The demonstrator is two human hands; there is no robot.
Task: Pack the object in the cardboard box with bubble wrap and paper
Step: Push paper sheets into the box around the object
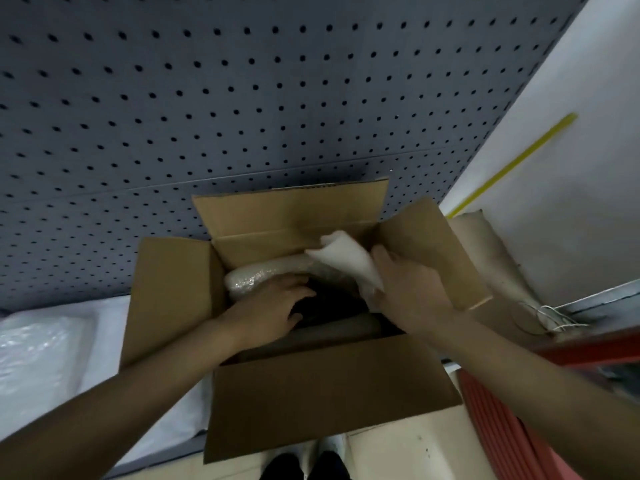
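Note:
An open cardboard box [322, 396] stands in front of me with all four flaps spread out. Inside it lies a roll of bubble wrap [256, 273] along the far wall, above a dark object [332, 301] that is mostly hidden. My left hand [273, 306] rests flat inside the box on the dark object, fingers spread, gripping nothing that I can see. My right hand [412, 289] is at the box's right side, closed on a crumpled white sheet of paper [346, 258] that sticks up above the rim.
A grey pegboard wall [207, 98] rises behind the box. Sheets of bubble wrap and white foam [45, 355] lie on the surface at left. A brown paper bundle [491, 258] and some wires sit at right, with a red ribbed panel [502, 427] below. My shoes show at the bottom.

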